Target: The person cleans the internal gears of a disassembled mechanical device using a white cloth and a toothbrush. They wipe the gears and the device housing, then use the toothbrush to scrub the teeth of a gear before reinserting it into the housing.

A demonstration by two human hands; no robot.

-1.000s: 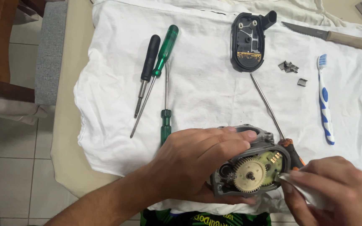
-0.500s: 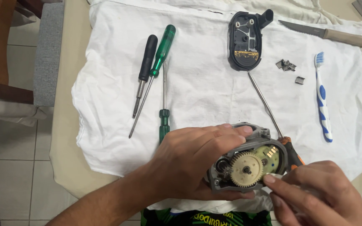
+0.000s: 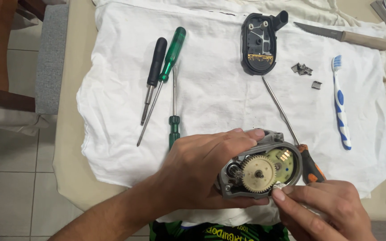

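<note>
Head view, looking down at my work, starting at the left: a chair (image 3: 45, 58) stands beside the surface (image 3: 70, 147), over a tiled floor. A white cloth (image 3: 228, 102) covers most of the surface. On its left part lie three screwdrivers: a black one (image 3: 153, 76), a long green one (image 3: 168, 67) crossing just beside it, and a short green one (image 3: 174, 127) with its handle toward me.

My left hand (image 3: 206, 172) comes in from below and wraps around the grey gearbox (image 3: 260, 172), gripping its left side, fingertips curled over the top edge. The gearbox sits low on the cloth, near the front edge, its open face up. A cream gear (image 3: 258, 173) fills the middle, and a pale green board shows to the gear's right.

Up top, past the gearbox, a black cover (image 3: 260, 44) lies open side up, well apart from it. An orange-handled screwdriver (image 3: 307, 163) lies slanting just right of the gearbox, its shaft pointing toward the cover.

My right hand (image 3: 325, 207) is at the lower right, fingers pinched narrow on a small whitish bit (image 3: 279, 185) pressed against the gearbox's lower right rim; what that bit is, I cannot tell.

Further right lie some small dark clips (image 3: 302, 69), a knife (image 3: 345, 38) at the top, and a blue and white toothbrush (image 3: 339, 100) lying lengthwise.
</note>
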